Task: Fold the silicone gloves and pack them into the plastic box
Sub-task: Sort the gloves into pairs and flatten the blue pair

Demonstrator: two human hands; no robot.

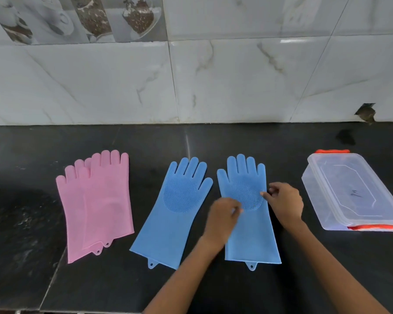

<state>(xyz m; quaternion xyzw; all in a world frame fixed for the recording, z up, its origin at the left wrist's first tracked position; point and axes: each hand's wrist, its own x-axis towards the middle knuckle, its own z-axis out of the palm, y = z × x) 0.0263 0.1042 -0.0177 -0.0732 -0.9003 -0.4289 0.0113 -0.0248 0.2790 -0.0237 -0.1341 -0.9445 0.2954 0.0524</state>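
Note:
Two blue silicone gloves lie flat, palms up, on the black counter: one at the centre (175, 214), one to its right (247, 232). My left hand (222, 219) rests on the left edge of the right blue glove, fingers curled. On that glove's right edge, near the bristled palm, sits my right hand (285, 202), fingertips pinched. Whether either hand grips the glove is unclear. Two pink gloves (98, 205) lie stacked at the left. The clear plastic box (349, 191) with its lid on and orange clips stands at the right.
The black stone counter (23, 223) ends at a marble-tiled wall (236, 82) behind the gloves. Its front edge runs along the bottom of the view. A small hole (366, 113) shows in the wall at the right.

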